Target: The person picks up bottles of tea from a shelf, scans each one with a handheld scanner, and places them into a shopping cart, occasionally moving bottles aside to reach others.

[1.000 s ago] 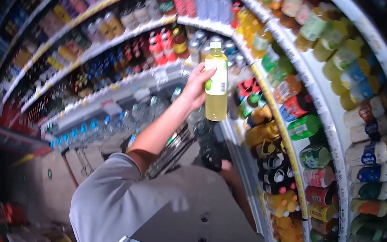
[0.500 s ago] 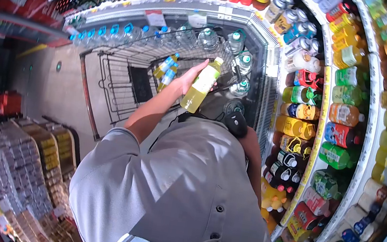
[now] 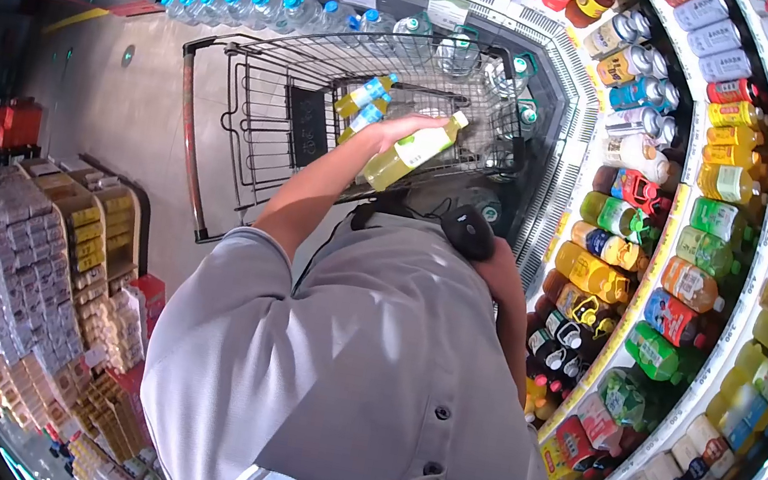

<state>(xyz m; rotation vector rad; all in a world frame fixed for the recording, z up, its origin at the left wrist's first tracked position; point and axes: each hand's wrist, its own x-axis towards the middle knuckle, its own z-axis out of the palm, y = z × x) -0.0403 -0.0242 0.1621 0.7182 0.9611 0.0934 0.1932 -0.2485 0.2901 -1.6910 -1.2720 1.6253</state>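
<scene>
My left hand (image 3: 393,131) is wrapped around a drink bottle (image 3: 410,154) with yellow-green liquid, a pale label and a light cap. The bottle is tilted, its cap toward the upper right, above the near side of a wire shopping cart (image 3: 260,70). Two yellow drink bottles with blue labels, an upper one (image 3: 364,93) and a lower one (image 3: 363,118), lie in the cart close to my left hand. My right hand (image 3: 500,270) is low at my side, beside a black rounded device (image 3: 469,231) at my waist. Its fingers are hidden.
Large clear water bottles (image 3: 289,12) line the base of the shelving beyond the cart. On the right, curved shelves hold many drink bottles (image 3: 593,271) close to my right arm. Stacked packaged goods (image 3: 19,263) stand at the left, on the tiled floor (image 3: 140,101).
My left hand has turned and lowered the bottle slightly toward the cart, tilting it further to the right. The view has shifted, showing more of the cart.
</scene>
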